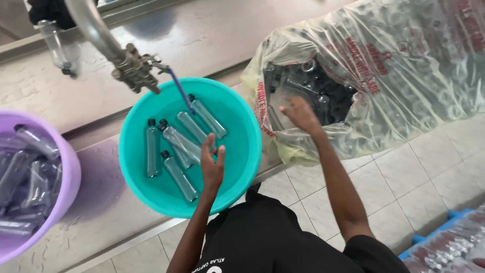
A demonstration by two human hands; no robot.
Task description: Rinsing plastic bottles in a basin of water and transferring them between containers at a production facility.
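Floating in the water of the teal basin (134, 151) on the counter (91, 96), the small clear plastic bottles (178, 174) look light, stiff and wet-slick, best pinched around the body below the black cap. The left hand (212, 164) hovers over them with its grip loose and empty; the right hand (300, 115), fingers spread and holding nothing, reaches into the plastic bag (404, 71) of bottles.

We are wearing a black short-sleeved shirt, its sleeves ending high on the upper arms, so both forearms are showing bare down to the wrists. A small line of white lettering is showing low on the shirt's front. Our left hand (212, 164) and right hand (301, 115) are bare, wearing no gloves, rings or watch that we can see.
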